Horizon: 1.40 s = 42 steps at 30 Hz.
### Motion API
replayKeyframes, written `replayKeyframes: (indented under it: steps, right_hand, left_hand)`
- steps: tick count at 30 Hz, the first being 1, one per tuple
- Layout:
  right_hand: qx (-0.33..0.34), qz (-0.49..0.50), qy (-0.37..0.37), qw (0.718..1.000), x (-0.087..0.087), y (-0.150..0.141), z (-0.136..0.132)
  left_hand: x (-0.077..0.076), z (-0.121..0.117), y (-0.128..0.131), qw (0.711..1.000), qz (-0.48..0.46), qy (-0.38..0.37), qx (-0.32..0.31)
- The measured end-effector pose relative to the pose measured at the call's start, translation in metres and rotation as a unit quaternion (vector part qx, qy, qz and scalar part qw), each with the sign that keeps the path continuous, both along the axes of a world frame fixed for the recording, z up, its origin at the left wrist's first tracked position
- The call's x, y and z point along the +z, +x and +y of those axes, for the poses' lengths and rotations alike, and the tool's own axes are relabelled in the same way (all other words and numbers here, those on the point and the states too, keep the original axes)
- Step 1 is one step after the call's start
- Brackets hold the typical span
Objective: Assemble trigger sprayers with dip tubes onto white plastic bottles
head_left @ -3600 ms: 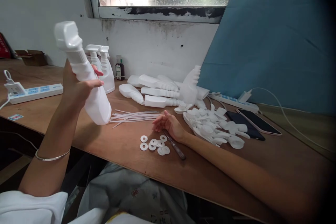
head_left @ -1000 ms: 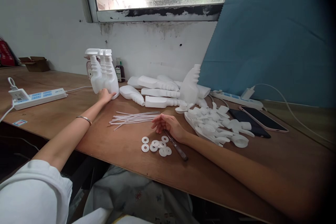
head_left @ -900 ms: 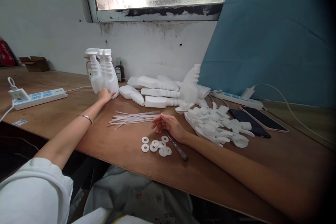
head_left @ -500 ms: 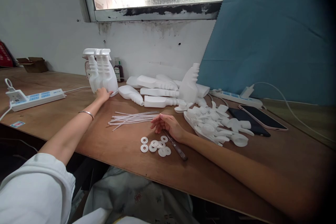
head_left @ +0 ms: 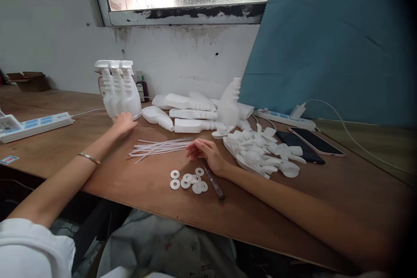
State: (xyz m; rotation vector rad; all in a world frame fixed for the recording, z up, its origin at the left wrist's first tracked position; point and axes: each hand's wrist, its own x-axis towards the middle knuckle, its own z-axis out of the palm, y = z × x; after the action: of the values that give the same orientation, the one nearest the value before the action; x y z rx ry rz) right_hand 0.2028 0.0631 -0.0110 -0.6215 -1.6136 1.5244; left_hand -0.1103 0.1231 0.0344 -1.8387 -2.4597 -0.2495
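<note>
Three white spray bottles (head_left: 130,95) with trigger heads stand upright side by side at the back left. My left hand (head_left: 124,124) is just in front of their bases, fingers loosely spread and holding nothing; whether its fingertips touch a bottle I cannot tell. My right hand (head_left: 208,155) rests on its side on the table, fingers loosely curled with nothing seen in them. Under its wrist lies a slim tool (head_left: 213,182) with a dark, see-through handle. White flat rings (head_left: 185,181) lie in front of that hand. Thin white tubes (head_left: 159,147) lie between both hands.
Several headless white bottles (head_left: 193,114) lie at the back, one (head_left: 229,104) propped up. White trigger heads (head_left: 257,150) are heaped right of my right hand. Two phones (head_left: 316,141) and a power strip (head_left: 286,118) are at the right; another power strip (head_left: 42,125) is at the left.
My left hand has set the third spray bottle down beside the other two, let it go and drawn back slightly. My right hand has stayed in place. The view has shifted a little.
</note>
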Motion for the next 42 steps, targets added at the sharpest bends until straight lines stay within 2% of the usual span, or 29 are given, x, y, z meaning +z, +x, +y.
replayKeyframes:
  steps: [1, 3, 6, 8, 11, 14, 21, 25, 27, 33, 42]
  right_hand:
    - [-0.004, -0.009, 0.008, 1.000, 0.001, 0.000, -0.001]
    - [-0.008, -0.029, 0.024, 0.999, 0.003, -0.001, -0.003]
    - [-0.046, -0.051, 0.062, 0.996, 0.002, -0.003, -0.005]
    - [-0.092, -0.082, 0.100, 0.987, 0.001, -0.003, -0.006]
    - [-0.130, -0.161, 0.166, 0.964, 0.001, -0.003, -0.008]
    - [-0.159, -0.217, 0.230, 0.935, 0.001, -0.003, -0.008]
    - [-0.289, -0.303, 0.325, 0.848, -0.005, 0.000, 0.008]
    - [-0.356, -0.377, 0.316, 0.795, -0.007, 0.002, 0.017]
    - [-0.371, -0.410, 0.300, 0.777, -0.007, 0.002, 0.019]
    - [-0.365, -0.463, 0.251, 0.768, -0.011, 0.002, 0.021]
    - [-0.358, -0.482, 0.293, 0.744, -0.012, 0.003, 0.021]
  left_hand:
    - [0.004, -0.005, 0.011, 1.000, 0.010, 0.005, 0.009]
    - [0.011, -0.018, 0.037, 1.000, 0.022, 0.012, -0.014]
    - [0.014, -0.054, 0.078, 0.994, 0.016, 0.009, -0.111]
    - [0.011, -0.084, 0.100, 0.983, -0.002, 0.005, -0.186]
    - [-0.002, -0.126, 0.116, 0.923, -0.078, 0.036, -0.375]
    - [-0.014, -0.148, 0.115, 0.882, -0.063, 0.017, -0.467]
    - [-0.022, -0.146, 0.109, 0.876, -0.075, 0.022, -0.475]
    - [-0.026, -0.145, 0.110, 0.876, -0.088, 0.029, -0.473]
    - [-0.028, -0.144, 0.110, 0.878, -0.091, 0.034, -0.470]
    - [-0.035, -0.142, 0.111, 0.879, -0.081, 0.052, -0.467]
    - [-0.035, -0.145, 0.115, 0.897, -0.103, 0.063, -0.426]
